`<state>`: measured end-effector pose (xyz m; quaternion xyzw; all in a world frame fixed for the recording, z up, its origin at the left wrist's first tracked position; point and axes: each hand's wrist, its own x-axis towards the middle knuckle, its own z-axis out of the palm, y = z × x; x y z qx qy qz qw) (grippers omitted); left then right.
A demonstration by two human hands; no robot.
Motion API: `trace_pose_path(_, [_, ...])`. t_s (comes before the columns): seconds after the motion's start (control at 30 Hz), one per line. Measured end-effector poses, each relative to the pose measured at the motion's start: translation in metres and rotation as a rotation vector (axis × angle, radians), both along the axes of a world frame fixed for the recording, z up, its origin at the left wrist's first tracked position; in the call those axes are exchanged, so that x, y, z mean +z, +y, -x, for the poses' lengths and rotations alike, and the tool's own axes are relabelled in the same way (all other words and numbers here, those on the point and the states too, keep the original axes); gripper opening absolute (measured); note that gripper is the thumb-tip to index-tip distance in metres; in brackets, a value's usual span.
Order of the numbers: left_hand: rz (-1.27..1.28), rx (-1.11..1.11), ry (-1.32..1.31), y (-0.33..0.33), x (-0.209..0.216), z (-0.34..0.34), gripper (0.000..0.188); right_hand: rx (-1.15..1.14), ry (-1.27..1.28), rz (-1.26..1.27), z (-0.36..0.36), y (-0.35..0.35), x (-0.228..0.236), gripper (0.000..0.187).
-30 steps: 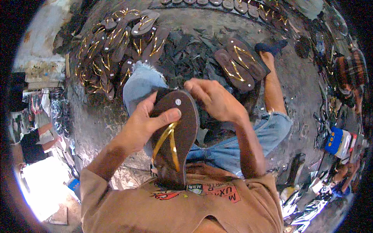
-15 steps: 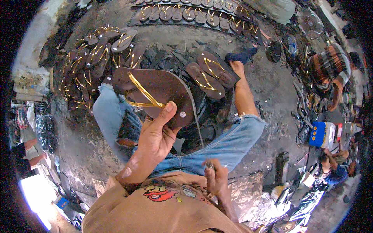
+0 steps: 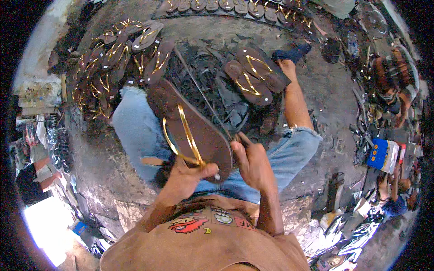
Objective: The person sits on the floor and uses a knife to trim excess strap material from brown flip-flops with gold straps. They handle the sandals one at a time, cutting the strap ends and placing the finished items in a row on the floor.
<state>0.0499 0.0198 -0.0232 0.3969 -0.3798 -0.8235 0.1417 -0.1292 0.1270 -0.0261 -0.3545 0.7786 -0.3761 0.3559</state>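
A person's left hand [image 3: 184, 174] is closed around the near end of a brown sandal [image 3: 190, 126], with the thumb pressed across the sole beside the point where its gold strap [image 3: 181, 135] meets the sole. The right hand [image 3: 253, 162] touches the same end of the sandal from the right, its fingers curled against the sole's edge; whether it truly grips the sandal or only presses on it cannot be told. The sandal is held sole-up above the person's lap, tilted, with its far end pointing up and to the left over the left knee. The gold strap forms a narrow V running along the middle of the sole.

The person sits on the ground in pale blue denim shorts [image 3: 135, 131] and an orange-brown shirt [image 3: 203, 244]. The right leg [image 3: 296, 104] stretches forward, ending in a dark blue shoe [image 3: 291, 53].

Just beyond the held sandal, a finished pair of brown sandals [image 3: 253, 74] with gold straps lies beside the right leg on a heap of dark scraps [image 3: 217, 95]. To the left, a large pile of similar sandals [image 3: 117, 58] is spread over the grey floor [image 3: 325, 90]. A row of more sandals [image 3: 235, 7] runs along the top edge.

At the far right another person [image 3: 391, 86] sits among dark materials, near a blue and white bag [image 3: 382, 156].
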Motion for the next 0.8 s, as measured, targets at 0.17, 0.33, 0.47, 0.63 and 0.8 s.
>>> trace_pose_path(0.17, [-0.085,0.280,-0.033,-0.002,0.022,-0.005,0.043,-0.102,-0.299,0.227,-0.060,-0.030,-0.002,0.024])
trace_pose_path(0.33, [-0.091,0.339,-0.006,-0.008,0.012,-0.026,0.044,-0.117,-0.311,0.121,-0.051,0.018,0.001,0.044])
trace_pose_path(0.47, [-0.095,0.405,-0.046,-0.005,0.017,-0.022,0.048,0.127,-0.221,-0.053,-0.047,0.072,-0.003,0.044])
trace_pose_path(0.63, [-0.054,0.307,-0.089,0.000,0.005,-0.028,0.050,0.183,-0.231,-0.040,-0.039,0.052,-0.017,0.037])
trace_pose_path(0.8, [-0.109,0.384,-0.059,-0.003,0.010,-0.024,0.052,0.219,-0.139,0.023,-0.030,-0.031,-0.040,0.030])
